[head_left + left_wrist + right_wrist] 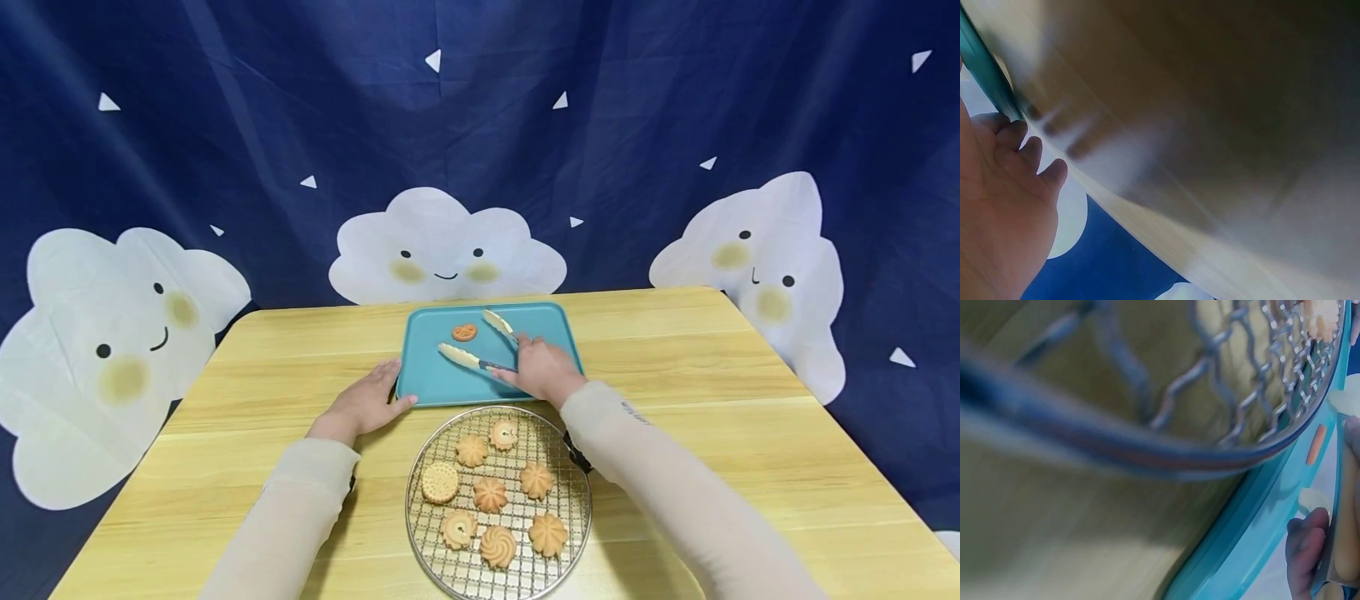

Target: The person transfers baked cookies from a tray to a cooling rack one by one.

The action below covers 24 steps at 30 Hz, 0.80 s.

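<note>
In the head view my right hand (543, 371) grips a pair of tongs (459, 357) over the blue tray (438, 392). Their pale tips spread apart and point left, one on either side of a brown round cookie (464, 332) lying on the tray. The right wrist view shows the fingers (1305, 550) curled at the wooden-looking tong handle (1345, 540). My left hand (363, 404) rests at the tray's left side, thumb at its front corner. In the left wrist view its fingers (1050, 175) extend along the tray edge (985, 69).
A round wire rack (408, 508) stands just in front of the tray, bearing several cookies, among them a swirled cookie (498, 547). Both lie on a wooden table (300, 342). Behind it hangs a dark blue curtain (495, 133) with clouds.
</note>
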Available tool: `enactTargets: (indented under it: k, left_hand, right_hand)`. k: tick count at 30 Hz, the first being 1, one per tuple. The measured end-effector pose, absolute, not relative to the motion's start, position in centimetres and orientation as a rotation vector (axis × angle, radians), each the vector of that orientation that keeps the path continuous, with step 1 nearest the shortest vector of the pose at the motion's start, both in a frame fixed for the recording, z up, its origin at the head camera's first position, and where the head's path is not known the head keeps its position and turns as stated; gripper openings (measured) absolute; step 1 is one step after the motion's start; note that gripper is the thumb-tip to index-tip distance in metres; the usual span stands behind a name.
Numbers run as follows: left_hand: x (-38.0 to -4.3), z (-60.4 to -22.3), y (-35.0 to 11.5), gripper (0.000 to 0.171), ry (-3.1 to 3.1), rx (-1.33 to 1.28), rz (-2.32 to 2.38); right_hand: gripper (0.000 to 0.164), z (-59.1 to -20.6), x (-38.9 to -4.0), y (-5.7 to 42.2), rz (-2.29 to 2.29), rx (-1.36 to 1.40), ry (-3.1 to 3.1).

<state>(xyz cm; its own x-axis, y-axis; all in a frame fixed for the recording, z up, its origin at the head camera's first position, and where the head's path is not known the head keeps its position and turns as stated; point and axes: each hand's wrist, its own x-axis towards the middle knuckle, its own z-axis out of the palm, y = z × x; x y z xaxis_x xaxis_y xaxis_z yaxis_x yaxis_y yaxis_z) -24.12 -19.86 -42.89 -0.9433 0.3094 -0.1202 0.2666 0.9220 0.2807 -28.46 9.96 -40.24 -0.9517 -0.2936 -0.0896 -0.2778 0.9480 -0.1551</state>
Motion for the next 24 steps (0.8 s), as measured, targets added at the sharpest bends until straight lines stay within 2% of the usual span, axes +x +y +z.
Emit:
enactTargets:
  k: [24]
  left_hand:
    - [-24.3, -43.1, -19.9, 0.084, 2.908, 0.424, 0.369]
  right_hand:
    - [0.067, -39.8, -28.3, 8.5, -0.135, -0.464, 2.990]
